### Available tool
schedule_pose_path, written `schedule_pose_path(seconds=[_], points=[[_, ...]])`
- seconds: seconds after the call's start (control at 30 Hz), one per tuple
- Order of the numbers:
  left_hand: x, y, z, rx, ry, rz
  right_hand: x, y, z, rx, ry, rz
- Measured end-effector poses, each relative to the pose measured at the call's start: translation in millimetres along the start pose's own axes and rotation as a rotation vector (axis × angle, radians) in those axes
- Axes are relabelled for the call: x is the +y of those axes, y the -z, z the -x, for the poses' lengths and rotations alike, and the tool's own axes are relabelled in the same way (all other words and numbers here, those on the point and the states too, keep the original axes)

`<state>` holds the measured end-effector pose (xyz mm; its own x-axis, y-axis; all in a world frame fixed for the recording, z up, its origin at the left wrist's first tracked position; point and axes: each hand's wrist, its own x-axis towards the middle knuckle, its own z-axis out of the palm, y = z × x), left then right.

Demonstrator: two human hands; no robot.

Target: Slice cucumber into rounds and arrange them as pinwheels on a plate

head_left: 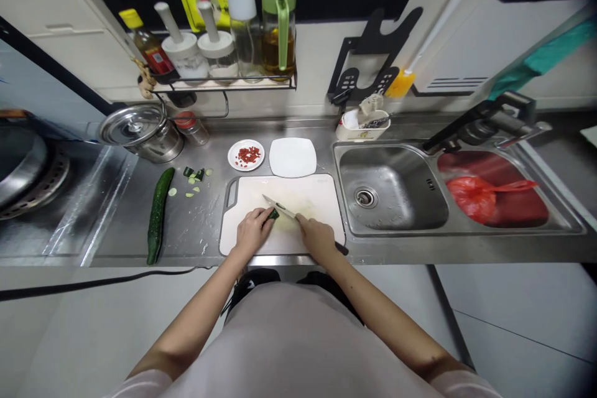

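On the white cutting board (298,242), my left hand (253,231) is closed on a short dark green piece of cucumber (273,214). My right hand (317,237) grips a kitchen knife (282,207), its blade pointing up and left, just beyond the cucumber piece. The knife's dark handle end sticks out past the right hand at the board's right edge. A long whole cucumber (159,214) lies left of the board. Between them on the counter are several small cucumber scraps (191,180).
Behind the board stand a small plate with red bits (246,163) and a white square plate (293,157). To the right is the sink (392,189), with a red plastic bag (473,199) in its second basin. A lidded steel pot (156,143) and a seasoning rack (224,88) are at the back left.
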<state>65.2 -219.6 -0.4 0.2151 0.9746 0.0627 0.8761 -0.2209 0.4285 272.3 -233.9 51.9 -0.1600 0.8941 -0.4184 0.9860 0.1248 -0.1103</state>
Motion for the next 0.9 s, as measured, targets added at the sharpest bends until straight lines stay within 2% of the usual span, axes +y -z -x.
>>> schedule_pose_path(seconds=[0.17, 0.4, 0.53, 0.63, 0.7, 0.8, 0.9], points=[[2.0, -0.9, 5.5, -0.008, 0.012, 0.001, 14.7, 0.3, 5.8, 0.125, -0.038, 0.039], [4.2, 1.7, 11.0, -0.017, 0.014, -0.005, 23.0, -6.4, 8.3, 0.192, -0.046, 0.042], [-1.4, 9.3, 10.0, 0.120, 0.129, 0.126, 26.5, -8.2, 9.5, 0.199, -0.040, 0.043], [-4.2, 19.0, -1.8, 0.225, 0.201, 0.221, 27.5, -7.6, 10.7, 0.206, -0.017, 0.052], [-1.3, 25.4, -14.0, 0.178, 0.134, 0.262, 26.5, -7.1, 11.3, 0.214, 0.006, 0.058], [9.2, 31.0, -30.6, -0.007, 0.001, 0.277, 23.4, -6.3, 12.0, 0.231, 0.043, 0.068], [17.7, 30.0, -38.9, -0.087, -0.024, 0.304, 21.1, -5.4, 13.2, 0.248, 0.071, 0.074]])
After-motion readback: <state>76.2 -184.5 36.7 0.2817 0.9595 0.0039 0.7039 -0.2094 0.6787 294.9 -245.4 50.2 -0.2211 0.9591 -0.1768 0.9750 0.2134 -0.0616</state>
